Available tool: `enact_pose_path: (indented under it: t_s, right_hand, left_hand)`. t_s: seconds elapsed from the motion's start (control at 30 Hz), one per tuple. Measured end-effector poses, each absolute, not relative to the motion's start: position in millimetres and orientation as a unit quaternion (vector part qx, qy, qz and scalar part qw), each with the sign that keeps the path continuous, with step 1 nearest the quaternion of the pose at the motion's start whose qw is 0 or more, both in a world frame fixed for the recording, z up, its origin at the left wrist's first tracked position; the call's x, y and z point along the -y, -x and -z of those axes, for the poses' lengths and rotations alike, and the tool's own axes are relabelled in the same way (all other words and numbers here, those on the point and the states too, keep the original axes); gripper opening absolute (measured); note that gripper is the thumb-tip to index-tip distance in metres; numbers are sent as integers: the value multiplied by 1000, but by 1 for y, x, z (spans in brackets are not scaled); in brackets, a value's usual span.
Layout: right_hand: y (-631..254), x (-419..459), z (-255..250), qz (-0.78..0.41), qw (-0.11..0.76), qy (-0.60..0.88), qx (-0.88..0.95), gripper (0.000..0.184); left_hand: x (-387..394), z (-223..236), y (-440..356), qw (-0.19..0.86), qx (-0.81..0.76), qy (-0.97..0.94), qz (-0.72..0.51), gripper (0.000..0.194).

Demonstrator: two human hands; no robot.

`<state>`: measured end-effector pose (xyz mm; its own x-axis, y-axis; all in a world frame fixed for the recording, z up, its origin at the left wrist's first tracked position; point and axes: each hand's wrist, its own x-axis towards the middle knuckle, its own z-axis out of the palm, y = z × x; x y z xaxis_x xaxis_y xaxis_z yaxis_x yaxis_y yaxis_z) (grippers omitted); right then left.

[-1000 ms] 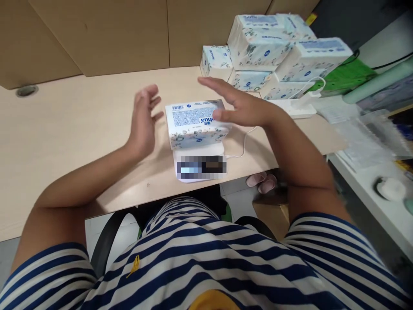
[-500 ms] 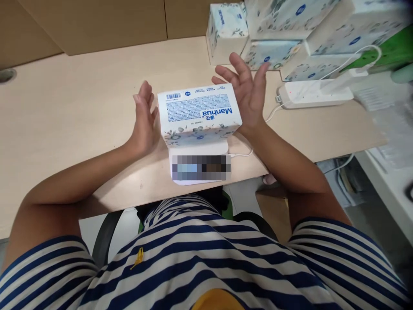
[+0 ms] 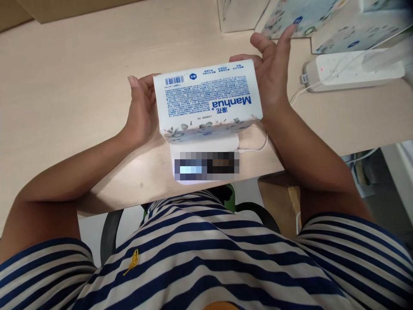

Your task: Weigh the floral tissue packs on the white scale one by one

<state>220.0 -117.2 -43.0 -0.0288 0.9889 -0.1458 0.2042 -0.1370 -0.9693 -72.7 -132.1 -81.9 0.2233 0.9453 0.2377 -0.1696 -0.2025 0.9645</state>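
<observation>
A white soft pack of tissues (image 3: 206,97), printed "Manhua" in blue with leaves along its edge, lies between my two hands. It is over the far part of a small white device (image 3: 206,144) whose front is pixelated; whether the pack rests on the device or is slightly raised I cannot tell. My left hand (image 3: 140,107) is at the left end, thumb up and fingertips curled behind the pack. At the right end, my right hand (image 3: 274,82) has its palm against the side, thumb stretched away and some fingers hidden behind the pack.
More tissue packs (image 3: 351,36) stand at the back right. In front of them lies a white power strip (image 3: 355,71) with a red light. A white cable (image 3: 256,150) runs from the device. Below the desk's front edge, a cardboard box (image 3: 279,200) shows at right.
Both hands have closed in on the ends of the tissue pack, which looks larger and slightly turned. The view has shifted, so the back packs and power strip sit farther up and right.
</observation>
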Motion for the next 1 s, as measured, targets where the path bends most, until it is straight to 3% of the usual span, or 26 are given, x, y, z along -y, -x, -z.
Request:
enact_pose_path:
  t_s: [0.1, 0.33, 0.47, 0.6, 0.73, 0.77, 0.9, 1.0]
  right_hand:
    - [-221, 122, 37, -472, 432, 573, 511, 119]
    - [-220, 129, 31, -454, 438, 553, 544, 105]
    - [-214, 131, 28, -444, 407, 582, 546, 116]
    - [-214, 131, 27, -460, 440, 565, 525, 101]
    - [-215, 130, 28, -440, 426, 588, 528, 135]
    - [-214, 130, 28, -437, 423, 596, 525, 136]
    - [-209, 130, 25, -456, 439, 599, 490, 99]
    - [-206, 132, 22, -458, 439, 601, 486, 91]
  left_hand:
    - [138, 66, 63, 572, -319, -588, -475, 97]
    - [141, 61, 60, 654, -347, -510, -439, 91]
    - [141, 61, 59, 663, -355, -490, -441, 87]
    - [139, 64, 60, 648, -341, -521, -439, 88]
    - [137, 69, 63, 636, -330, -550, -429, 92]
    - [137, 69, 63, 634, -325, -556, -428, 94]
    - [140, 65, 62, 641, -334, -547, -423, 90]
    - [140, 65, 62, 653, -353, -510, -435, 84]
